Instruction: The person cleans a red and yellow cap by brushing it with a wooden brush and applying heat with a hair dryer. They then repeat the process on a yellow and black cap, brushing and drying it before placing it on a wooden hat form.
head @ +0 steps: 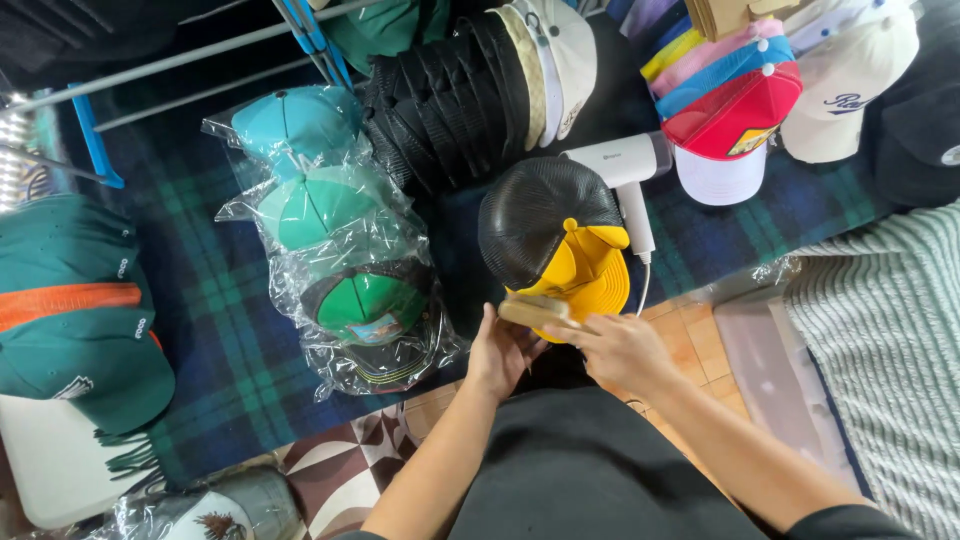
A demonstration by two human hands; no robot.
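Dark cloth [590, 470] over the person's lap fills the lower middle, with both bare forearms reaching forward across it. Patterned floor tiles [350, 455] show beside it on the left, and a striped grey-white fabric [890, 330] lies on the right.

Just past the lap, the left hand [500, 350] is cupped with its fingers curled up under a small tan wooden brush [535, 310], grasping its near end. Beside it, the right hand [620, 350] is closed with fingers pinched on the other end of the brush, where it meets the brim of a cap [560, 240]. That cap has a yellow brim and front and a black mesh back; it sits at the near edge of the tabletop [220, 330], which is covered with a dark blue-green plaid cloth.

Left of the hands, three caps in clear plastic bags [340, 260] lie in a row: green and black nearest, then pale green, then turquoise. Further left, green caps [70, 320] with an orange stripe are stacked at the tabletop's edge.

Behind the yellow cap, touching its mesh, lies a white handheld steamer [625, 170] with its cord trailing down. Beyond it stands a long row of nested black caps [450, 100], ending in beige ones. To the right is a stack topped by a red and white cap [725, 135], then a cream cap [850, 80] and a black one [915, 130] at the far right edge.
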